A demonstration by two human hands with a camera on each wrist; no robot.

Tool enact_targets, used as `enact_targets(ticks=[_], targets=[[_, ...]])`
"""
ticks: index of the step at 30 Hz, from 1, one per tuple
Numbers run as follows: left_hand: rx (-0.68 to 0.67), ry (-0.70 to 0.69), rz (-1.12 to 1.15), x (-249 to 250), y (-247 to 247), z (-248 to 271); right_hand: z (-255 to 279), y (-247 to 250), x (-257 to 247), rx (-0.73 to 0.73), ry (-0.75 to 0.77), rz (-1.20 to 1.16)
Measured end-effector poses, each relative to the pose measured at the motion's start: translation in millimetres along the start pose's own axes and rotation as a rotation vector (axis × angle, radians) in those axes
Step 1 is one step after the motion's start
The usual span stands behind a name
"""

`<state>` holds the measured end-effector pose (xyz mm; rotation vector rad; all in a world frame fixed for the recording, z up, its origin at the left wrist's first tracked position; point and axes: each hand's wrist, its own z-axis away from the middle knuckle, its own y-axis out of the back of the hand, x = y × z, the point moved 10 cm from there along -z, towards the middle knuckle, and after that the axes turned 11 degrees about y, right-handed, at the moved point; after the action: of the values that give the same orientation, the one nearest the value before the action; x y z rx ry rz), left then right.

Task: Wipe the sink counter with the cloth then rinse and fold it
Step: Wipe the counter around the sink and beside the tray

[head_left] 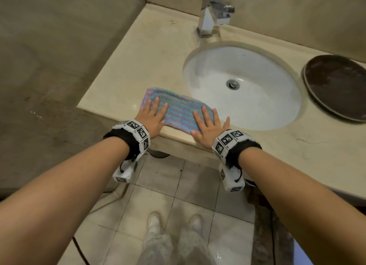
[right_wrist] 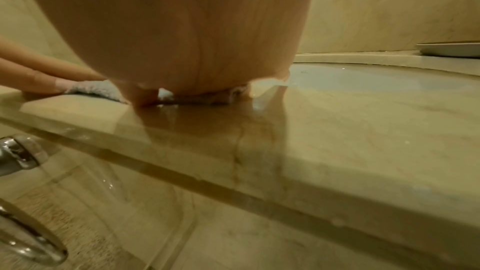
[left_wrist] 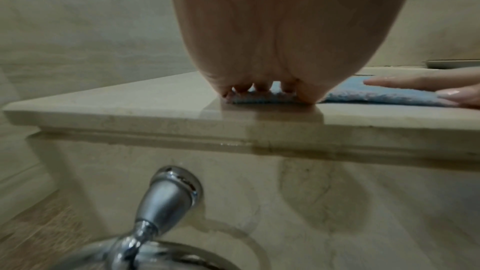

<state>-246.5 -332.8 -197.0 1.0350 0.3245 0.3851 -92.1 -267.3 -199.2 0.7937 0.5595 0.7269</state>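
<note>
A blue and pink striped cloth lies flat on the beige stone counter, at its front edge just left of the white oval sink. My left hand presses flat on the cloth's left end with straight, spread fingers. My right hand lies flat on its right end, thumb toward the sink rim. In the left wrist view the cloth shows under my left palm, with fingers of the right hand on it. In the right wrist view a little of the cloth shows beside my palm.
A chrome faucet stands behind the sink. A dark round plate sits on the counter at the right. A tiled wall closes the left side. Below the counter edge are a chrome fitting and the tiled floor.
</note>
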Motion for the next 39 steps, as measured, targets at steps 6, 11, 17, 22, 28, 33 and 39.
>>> enact_targets(ticks=[6, 11, 17, 22, 28, 33, 39], targets=[[0.018, 0.057, 0.038, -1, -1, -3, -3, 0, -2, 0.02, 0.064, 0.024], [0.011, 0.098, 0.082, -4, 7, -12, -17, 13, -6, 0.013, 0.122, 0.095], [0.006, 0.125, 0.123, -20, 28, -47, -53, 31, -14, -0.005, 0.149, 0.064], [0.009, 0.105, 0.101, -41, 54, -96, -96, 65, -13, 0.026, 0.168, 0.014], [0.005, 0.056, 0.088, -64, 89, -163, -161, 123, 4, 0.072, 0.069, -0.019], [0.002, -0.007, 0.066, -61, 120, -214, -198, 159, 29, 0.082, 0.001, -0.007], [-0.017, -0.068, 0.043, -58, 141, -253, -223, 183, 46, 0.106, -0.052, -0.01]])
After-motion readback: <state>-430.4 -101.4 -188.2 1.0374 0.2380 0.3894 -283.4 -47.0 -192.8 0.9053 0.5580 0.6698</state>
